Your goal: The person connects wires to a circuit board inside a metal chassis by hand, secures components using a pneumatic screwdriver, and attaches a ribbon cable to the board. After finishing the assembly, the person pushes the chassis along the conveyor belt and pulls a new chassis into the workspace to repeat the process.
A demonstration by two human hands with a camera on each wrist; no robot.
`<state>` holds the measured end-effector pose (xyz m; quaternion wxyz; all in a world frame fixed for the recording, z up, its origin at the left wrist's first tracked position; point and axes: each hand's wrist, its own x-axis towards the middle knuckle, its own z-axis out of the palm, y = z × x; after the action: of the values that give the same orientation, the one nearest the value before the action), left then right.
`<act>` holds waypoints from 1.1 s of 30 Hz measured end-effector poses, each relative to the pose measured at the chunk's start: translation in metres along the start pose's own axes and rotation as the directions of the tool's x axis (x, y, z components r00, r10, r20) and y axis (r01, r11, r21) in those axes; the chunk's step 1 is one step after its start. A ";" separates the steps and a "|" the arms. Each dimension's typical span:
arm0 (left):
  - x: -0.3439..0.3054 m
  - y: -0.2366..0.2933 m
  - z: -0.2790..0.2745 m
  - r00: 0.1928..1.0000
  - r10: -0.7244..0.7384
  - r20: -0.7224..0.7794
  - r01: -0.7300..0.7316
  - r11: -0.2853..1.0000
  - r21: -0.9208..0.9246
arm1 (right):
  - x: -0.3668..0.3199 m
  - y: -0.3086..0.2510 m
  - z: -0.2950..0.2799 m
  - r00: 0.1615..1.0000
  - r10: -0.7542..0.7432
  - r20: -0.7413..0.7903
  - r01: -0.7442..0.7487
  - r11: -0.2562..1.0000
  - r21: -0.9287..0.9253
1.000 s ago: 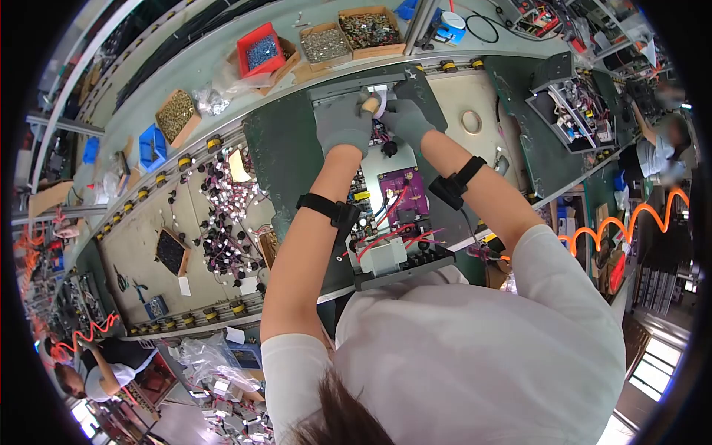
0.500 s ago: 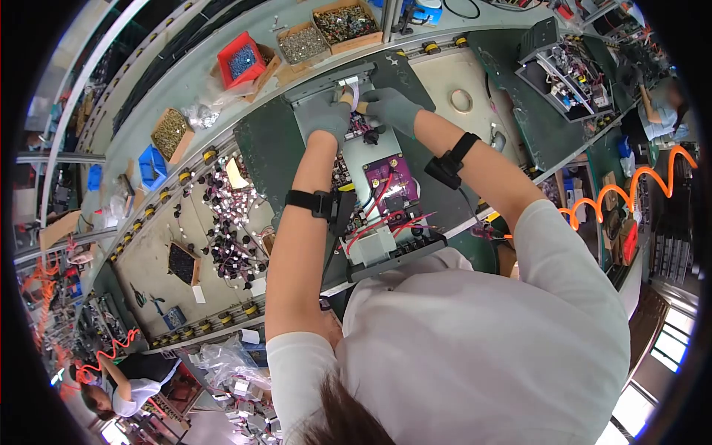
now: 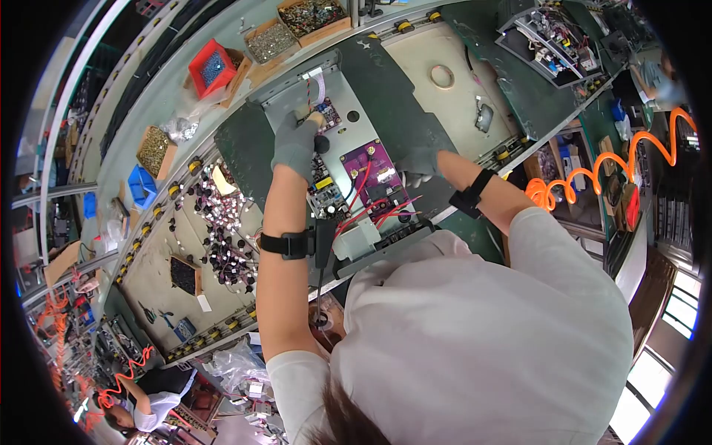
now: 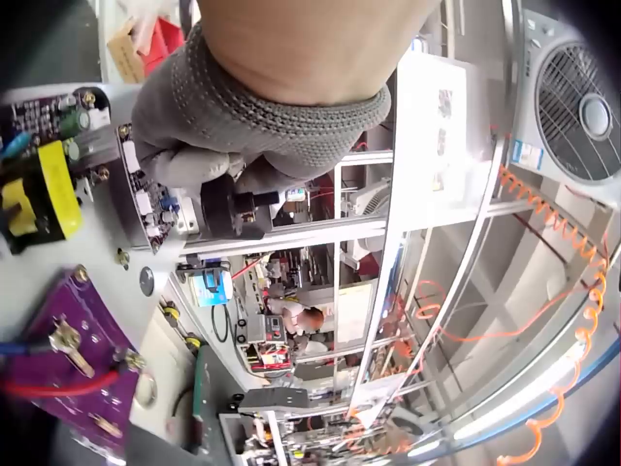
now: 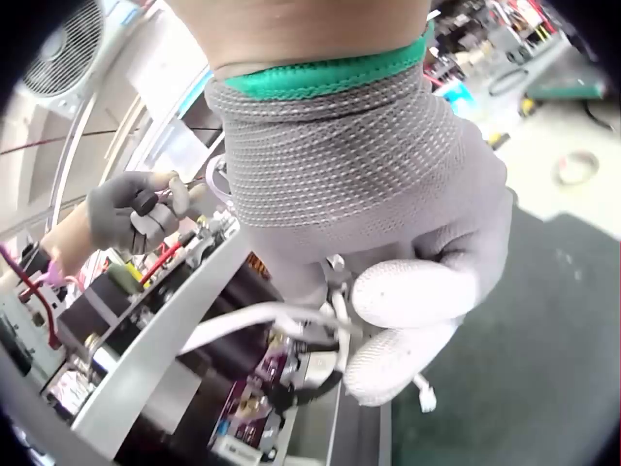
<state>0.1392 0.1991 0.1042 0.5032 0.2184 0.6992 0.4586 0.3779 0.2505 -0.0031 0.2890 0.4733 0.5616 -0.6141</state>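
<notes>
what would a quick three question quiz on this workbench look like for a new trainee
1. True or false: the left grip holds a black knob.
2. What colour is the circuit board nearest the right grip? A orange, B purple, C white.
3. Fill the gap: both the left grip and the right grip wear grey ___.
Key: 1 true; 2 B; 3 gloves.
</notes>
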 end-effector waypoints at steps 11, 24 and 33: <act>-0.045 -0.024 -0.015 0.971 0.238 -0.001 -0.224 0.916 0.333 | -0.043 0.041 0.014 0.701 -0.475 -0.532 0.632 0.068 0.772; -0.174 -0.035 0.022 0.862 0.373 0.342 -0.466 0.320 0.825 | -0.033 0.112 0.032 0.694 -0.701 -0.162 0.719 0.671 0.181; -0.177 -0.052 0.033 0.822 0.530 0.208 -0.366 0.212 0.906 | -0.012 0.095 0.021 0.709 -0.692 0.137 0.556 0.668 0.494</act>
<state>0.2472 0.0523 0.1459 0.0840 0.6181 0.7712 0.1273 0.4611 0.2092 -0.0334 0.0347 0.1952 0.4923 -0.8476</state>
